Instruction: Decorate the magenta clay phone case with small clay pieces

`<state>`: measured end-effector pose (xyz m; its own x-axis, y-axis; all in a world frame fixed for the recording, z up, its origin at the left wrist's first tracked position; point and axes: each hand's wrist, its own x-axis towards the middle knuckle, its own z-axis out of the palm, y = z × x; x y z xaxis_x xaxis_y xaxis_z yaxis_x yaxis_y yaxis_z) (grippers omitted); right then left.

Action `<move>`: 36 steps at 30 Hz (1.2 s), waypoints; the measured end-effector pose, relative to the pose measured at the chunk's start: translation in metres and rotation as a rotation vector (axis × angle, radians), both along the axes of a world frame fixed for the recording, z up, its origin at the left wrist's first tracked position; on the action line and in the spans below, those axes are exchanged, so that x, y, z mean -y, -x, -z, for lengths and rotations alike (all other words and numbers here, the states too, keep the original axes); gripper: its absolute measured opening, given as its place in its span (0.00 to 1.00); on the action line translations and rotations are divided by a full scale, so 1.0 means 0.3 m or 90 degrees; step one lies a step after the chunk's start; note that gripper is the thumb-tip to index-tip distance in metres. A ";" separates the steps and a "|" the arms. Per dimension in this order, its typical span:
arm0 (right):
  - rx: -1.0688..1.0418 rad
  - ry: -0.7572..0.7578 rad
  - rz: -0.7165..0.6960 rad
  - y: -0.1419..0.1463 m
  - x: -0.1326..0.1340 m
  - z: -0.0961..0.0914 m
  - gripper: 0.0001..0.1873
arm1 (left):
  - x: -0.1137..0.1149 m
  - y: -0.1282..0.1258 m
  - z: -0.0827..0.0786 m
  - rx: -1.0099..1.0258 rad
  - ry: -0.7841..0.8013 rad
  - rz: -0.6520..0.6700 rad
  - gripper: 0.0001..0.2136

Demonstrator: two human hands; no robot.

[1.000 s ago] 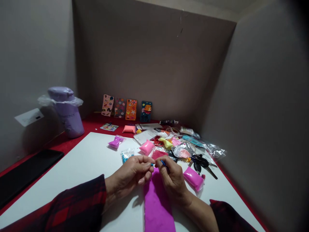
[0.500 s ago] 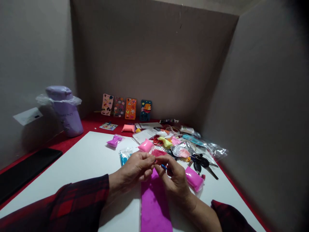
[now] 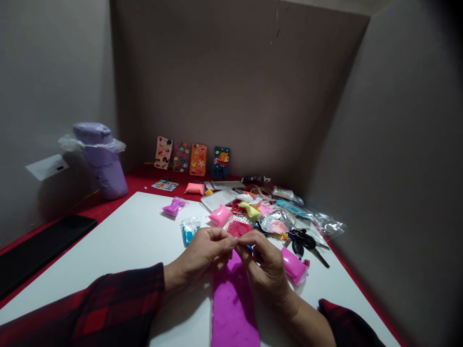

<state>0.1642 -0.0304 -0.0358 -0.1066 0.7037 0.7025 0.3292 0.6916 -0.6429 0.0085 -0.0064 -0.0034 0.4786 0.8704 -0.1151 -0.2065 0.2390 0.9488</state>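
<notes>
My left hand (image 3: 208,248) is closed in a pinch, its fingertips meeting those of my right hand; whatever lies between them is too small to make out. In my closed right hand (image 3: 265,260) a small blue piece (image 3: 249,247) shows between the fingers, its kind unclear. Below both hands a long flat purple slab (image 3: 235,308) with a clear edge lies on the white board (image 3: 123,250). Just beyond the fingertips is a red packet (image 3: 238,228). A packet of blue stuff (image 3: 189,232) lies beside my left hand, and a bright pink packet (image 3: 293,266) beside my right.
Scissors (image 3: 307,241) lie to the right, near a heap of packets and a clear plastic bag (image 3: 327,224). Four decorated phone cases, one orange (image 3: 198,160), lean at the back wall. A lilac tumbler (image 3: 104,166) and a black flat object (image 3: 47,248) stand left.
The camera view has shifted slightly, so everything sits a little further right. My fingertips have drawn closer together, and less of the blue piece shows.
</notes>
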 end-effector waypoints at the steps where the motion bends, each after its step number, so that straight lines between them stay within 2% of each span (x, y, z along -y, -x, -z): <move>1: 0.000 0.006 -0.007 -0.001 0.001 0.001 0.07 | 0.001 0.002 -0.001 -0.002 0.006 0.000 0.19; 14: -0.017 0.068 0.000 0.005 0.014 -0.002 0.05 | 0.003 0.022 0.037 -0.022 0.038 0.022 0.19; 23: 0.005 0.073 0.001 0.007 0.022 -0.008 0.04 | 0.017 0.017 0.014 -0.010 0.018 -0.028 0.20; 30: 0.007 0.078 0.028 0.008 0.027 -0.016 0.04 | 0.022 0.023 0.020 -0.013 0.065 -0.011 0.18; 36: 0.030 0.057 -0.002 0.011 0.034 -0.024 0.06 | 0.019 0.021 0.017 0.003 0.081 0.005 0.19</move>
